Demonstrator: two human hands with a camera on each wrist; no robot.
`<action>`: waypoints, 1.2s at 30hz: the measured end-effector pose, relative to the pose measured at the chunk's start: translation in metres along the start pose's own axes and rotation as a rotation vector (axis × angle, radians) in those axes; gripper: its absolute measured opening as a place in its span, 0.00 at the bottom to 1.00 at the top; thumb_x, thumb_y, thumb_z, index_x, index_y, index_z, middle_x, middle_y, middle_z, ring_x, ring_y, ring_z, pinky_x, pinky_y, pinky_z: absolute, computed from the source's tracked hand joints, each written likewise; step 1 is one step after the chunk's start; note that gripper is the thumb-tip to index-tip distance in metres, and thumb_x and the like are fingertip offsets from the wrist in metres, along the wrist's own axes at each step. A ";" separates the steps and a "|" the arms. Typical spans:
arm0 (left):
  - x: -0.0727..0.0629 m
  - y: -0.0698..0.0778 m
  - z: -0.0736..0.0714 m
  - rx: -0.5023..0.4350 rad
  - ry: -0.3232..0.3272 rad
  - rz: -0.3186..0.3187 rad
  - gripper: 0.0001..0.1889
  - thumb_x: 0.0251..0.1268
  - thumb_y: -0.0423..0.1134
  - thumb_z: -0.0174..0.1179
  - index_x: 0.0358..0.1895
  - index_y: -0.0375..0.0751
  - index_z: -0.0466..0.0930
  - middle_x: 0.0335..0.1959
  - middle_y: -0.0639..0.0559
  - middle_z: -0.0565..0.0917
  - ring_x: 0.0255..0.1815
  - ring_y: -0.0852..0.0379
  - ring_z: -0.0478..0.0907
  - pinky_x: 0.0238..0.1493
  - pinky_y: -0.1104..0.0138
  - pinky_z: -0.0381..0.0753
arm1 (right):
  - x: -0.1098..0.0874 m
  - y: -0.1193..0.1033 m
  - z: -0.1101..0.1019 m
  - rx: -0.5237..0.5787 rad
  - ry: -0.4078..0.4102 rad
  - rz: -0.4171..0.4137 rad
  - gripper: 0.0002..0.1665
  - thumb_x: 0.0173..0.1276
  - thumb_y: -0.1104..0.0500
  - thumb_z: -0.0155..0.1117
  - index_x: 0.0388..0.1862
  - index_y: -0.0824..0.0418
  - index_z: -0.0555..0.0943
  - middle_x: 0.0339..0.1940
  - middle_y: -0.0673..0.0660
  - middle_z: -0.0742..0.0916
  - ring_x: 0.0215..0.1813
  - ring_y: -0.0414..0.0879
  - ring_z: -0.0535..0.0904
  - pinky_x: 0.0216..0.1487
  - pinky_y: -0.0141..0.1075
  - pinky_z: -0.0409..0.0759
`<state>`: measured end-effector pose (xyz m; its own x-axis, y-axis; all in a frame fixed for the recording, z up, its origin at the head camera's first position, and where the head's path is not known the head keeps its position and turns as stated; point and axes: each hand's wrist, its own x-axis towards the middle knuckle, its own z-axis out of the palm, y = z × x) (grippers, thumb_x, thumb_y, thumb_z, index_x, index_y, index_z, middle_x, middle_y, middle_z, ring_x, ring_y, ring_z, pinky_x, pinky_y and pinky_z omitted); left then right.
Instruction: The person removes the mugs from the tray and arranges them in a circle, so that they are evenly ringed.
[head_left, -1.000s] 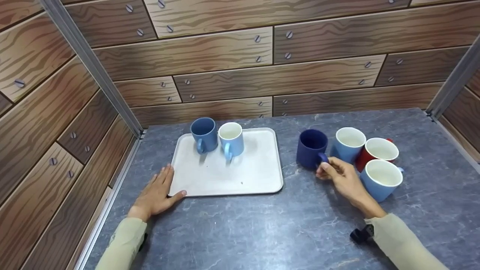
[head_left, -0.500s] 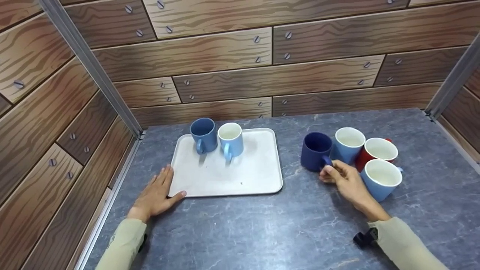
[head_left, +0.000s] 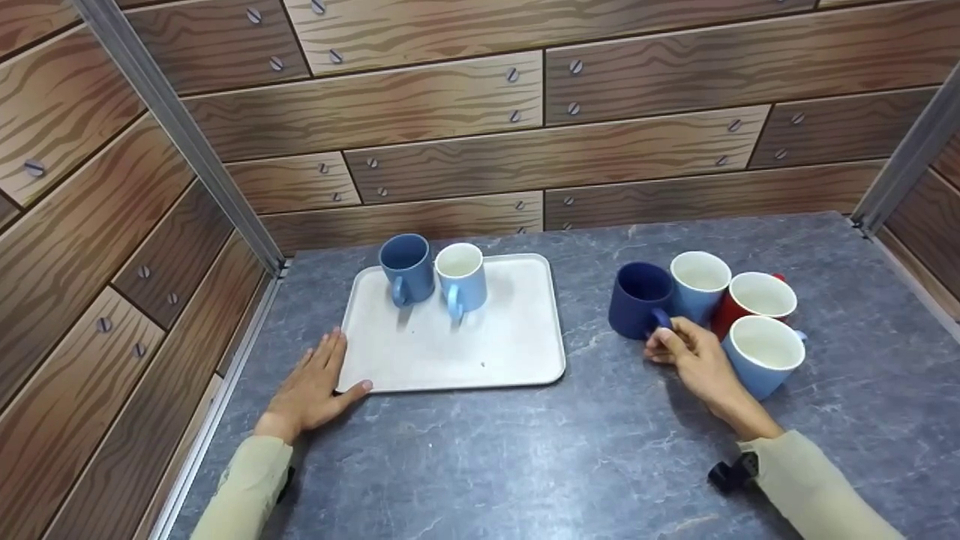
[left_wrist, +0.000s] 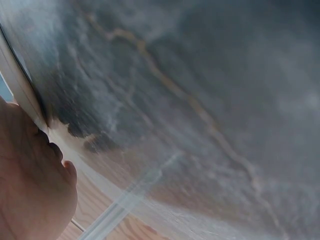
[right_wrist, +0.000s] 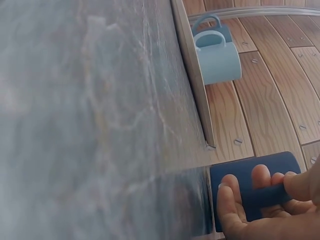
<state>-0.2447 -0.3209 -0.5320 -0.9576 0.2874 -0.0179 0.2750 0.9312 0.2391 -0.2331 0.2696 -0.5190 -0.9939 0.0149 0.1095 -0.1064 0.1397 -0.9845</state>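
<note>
In the head view my right hand pinches the handle of a dark navy mug, which stands upright on the table close beside a light blue mug. The right wrist view shows the fingers curled round that handle. My left hand lies flat with its fingers straight, touching the left front corner of the white tray. Two mugs stand at the back left of the tray, a grey-blue mug and a light blue mug with a white inside. Both have handles toward me.
Right of the navy mug, a red mug and another light blue mug stand in a tight cluster near my right hand. Wood-patterned panels rise behind the table and along its sides.
My right hand has moved the navy mug to the right along the table, up to the light blue mug. My left hand and the tray have not moved.
</note>
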 end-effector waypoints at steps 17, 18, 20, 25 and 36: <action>0.000 -0.002 0.002 0.013 -0.001 0.006 0.55 0.77 0.69 0.52 0.86 0.27 0.45 0.88 0.32 0.47 0.89 0.33 0.45 0.88 0.40 0.47 | -0.005 -0.005 0.000 -0.128 0.068 0.053 0.14 0.88 0.65 0.46 0.53 0.78 0.74 0.40 0.56 0.85 0.40 0.35 0.86 0.46 0.27 0.89; 0.000 -0.002 0.002 0.015 -0.002 0.007 0.55 0.77 0.69 0.52 0.86 0.27 0.45 0.88 0.32 0.47 0.89 0.33 0.45 0.88 0.40 0.47 | -0.005 -0.005 0.001 -0.138 0.079 0.055 0.14 0.88 0.65 0.46 0.54 0.78 0.73 0.40 0.56 0.85 0.39 0.35 0.86 0.46 0.27 0.89; -0.001 -0.001 0.001 0.016 -0.001 0.007 0.55 0.77 0.69 0.53 0.86 0.27 0.45 0.88 0.32 0.47 0.89 0.33 0.45 0.88 0.40 0.48 | -0.006 -0.005 0.001 -0.160 0.102 0.061 0.14 0.88 0.65 0.45 0.55 0.78 0.73 0.40 0.56 0.85 0.38 0.34 0.86 0.44 0.26 0.88; -0.002 0.000 0.000 0.010 0.011 0.002 0.55 0.76 0.70 0.53 0.85 0.27 0.46 0.88 0.32 0.48 0.89 0.32 0.46 0.87 0.40 0.49 | -0.007 -0.004 0.003 -0.199 0.129 0.084 0.14 0.88 0.65 0.44 0.58 0.77 0.72 0.42 0.57 0.85 0.37 0.31 0.85 0.42 0.25 0.88; -0.001 -0.002 0.005 -0.014 0.049 0.031 0.56 0.76 0.71 0.53 0.84 0.25 0.49 0.87 0.28 0.51 0.87 0.28 0.49 0.85 0.35 0.51 | -0.012 -0.007 0.007 -0.249 0.196 0.085 0.14 0.88 0.66 0.41 0.58 0.75 0.72 0.44 0.64 0.84 0.35 0.29 0.82 0.37 0.25 0.87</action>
<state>-0.2438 -0.3219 -0.5372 -0.9518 0.3043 0.0374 0.3036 0.9188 0.2522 -0.2205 0.2614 -0.5144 -0.9715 0.2242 0.0765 0.0116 0.3676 -0.9299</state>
